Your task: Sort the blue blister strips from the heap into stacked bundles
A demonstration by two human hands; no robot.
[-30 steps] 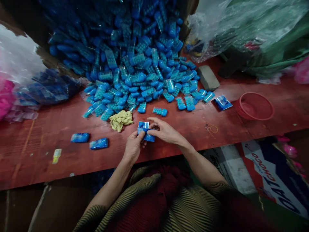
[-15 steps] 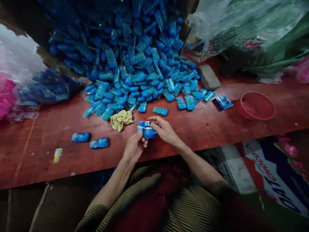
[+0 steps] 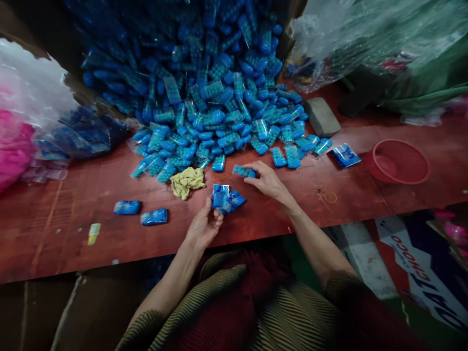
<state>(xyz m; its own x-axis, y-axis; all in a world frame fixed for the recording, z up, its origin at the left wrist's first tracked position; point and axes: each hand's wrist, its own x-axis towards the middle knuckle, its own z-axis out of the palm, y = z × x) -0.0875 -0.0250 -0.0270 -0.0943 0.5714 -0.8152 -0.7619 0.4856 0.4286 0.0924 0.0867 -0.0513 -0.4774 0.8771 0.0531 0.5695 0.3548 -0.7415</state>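
My left hand (image 3: 204, 225) pinches a small stack of blue printed sachets (image 3: 225, 198) just above the red table's (image 3: 73, 214) near edge. My right hand (image 3: 268, 181) reaches forward and closes its fingers on a clear case of blue candy beads (image 3: 244, 171) lying at the front of the pile. A big heap of the same blue bead cases (image 3: 215, 92) spills across the table from the back. Two filled blue packets (image 3: 126, 207) (image 3: 154, 217) lie to the left of my hands.
A yellow rag (image 3: 187, 180) lies beside the sachets. A red mesh basket (image 3: 400, 162), a grey block (image 3: 322, 117) and a loose blue sachet (image 3: 344, 155) sit to the right. Plastic bags stand at both back corners. A printed carton (image 3: 420, 273) lies below the table's edge.
My right hand let go of the sachets and moved forward onto a bead case at the pile's edge. My left hand kept the sachets, roughly where it was.
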